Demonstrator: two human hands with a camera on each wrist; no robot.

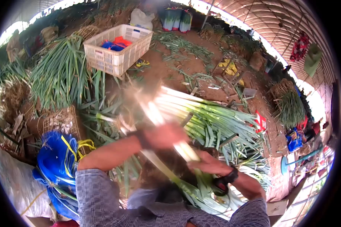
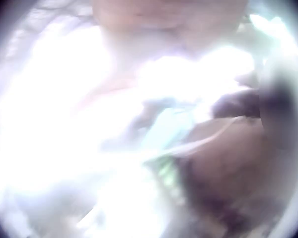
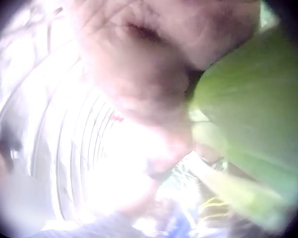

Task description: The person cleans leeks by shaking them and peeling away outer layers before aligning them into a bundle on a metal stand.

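In the head view, my right hand (image 1: 210, 164) grips a leek (image 1: 186, 152) near the middle, its green leaves toward my body and its white end pointing away. The right wrist view shows the leek's broad green part close up beside the palm. My left hand (image 1: 166, 135) is motion-blurred and crosses over the white stalk; whether its fingers close round it I cannot tell. A second leek (image 1: 159, 165) slants below my left wrist. Just ahead lies a pile of leeks (image 1: 212, 121), white ends to the left. The left wrist view is mostly glare and blur.
A cream plastic crate (image 1: 113, 60) holding blue and orange items stands ahead left, beside heaped leeks (image 1: 60, 72). Blue plastic bags (image 1: 55, 162) with yellow ties (image 1: 86, 147) lie at my left. Short stakes (image 1: 228, 140) rise among the piled leeks. Leaf scraps litter the soil.
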